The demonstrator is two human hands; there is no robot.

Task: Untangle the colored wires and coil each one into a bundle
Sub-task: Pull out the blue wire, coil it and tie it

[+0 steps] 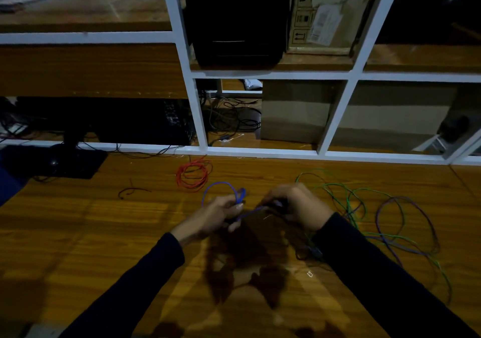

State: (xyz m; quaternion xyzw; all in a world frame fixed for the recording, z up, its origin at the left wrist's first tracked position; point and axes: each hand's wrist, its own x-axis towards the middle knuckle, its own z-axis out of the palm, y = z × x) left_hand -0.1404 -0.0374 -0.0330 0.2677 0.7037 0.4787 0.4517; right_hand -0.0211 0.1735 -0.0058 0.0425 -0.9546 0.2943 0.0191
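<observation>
Three colours of wire are showing on the glossy orange-brown wooden table point(109, 233), plus one short dark scrap. Two hands in dark sleeves are working at the middle of the table. The left hand point(221, 214) is curling its fingers around a thin blue wire point(221, 184), gripping a small loop that is arching up behind the knuckles. The right hand point(296, 205) is closing over the same blue wire where it is running across between the hands, pinching it; exactly how the fingertips are lying is too blurred to tell. The rest of the blue wire is trailing toward the right edge of the table, where it is lying tangled with a loose thin green wire point(335, 189) in wide, sprawling loops. Farther back, near the table's far edge, a thin red wire point(193, 174) is sitting alone, wound into one round coil. Left of it, a short black wire scrap point(131, 191) is lying flat. At the far left corner a black monitor base point(70, 160) is standing, and a white-framed glass partition point(260, 152) is running along the far edge.
</observation>
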